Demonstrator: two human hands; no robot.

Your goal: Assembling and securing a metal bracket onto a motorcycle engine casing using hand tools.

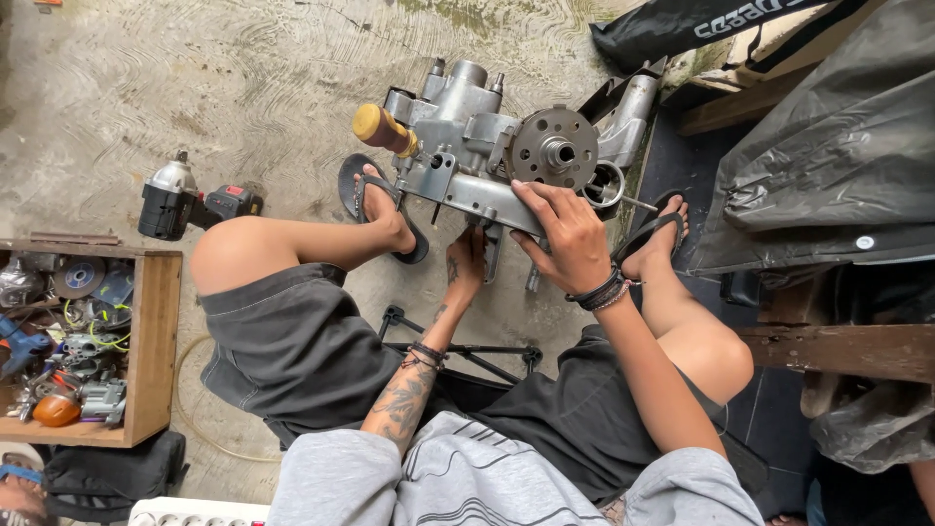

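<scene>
Head view looks down on 2 hands at a grey metal engine casing point(467, 146) standing on the floor between the sandalled feet: the right hand point(570, 229) lies spread over its lower edge, the left hand point(467, 263) curls under it, grip hidden. Steadying it probably wants firm downward pressure near the round hub point(555, 148). Beyond lie rough concrete floor point(243, 88), an impact driver point(175, 200), a wooden box point(156, 331) of tools and black sheeting point(828, 166).

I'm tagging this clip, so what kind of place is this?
Probably an informal repair workshop: bare concrete floor, a wooden box of tools and parts, a cordless impact wrench, and a metal engine assembly under both hands.
</scene>
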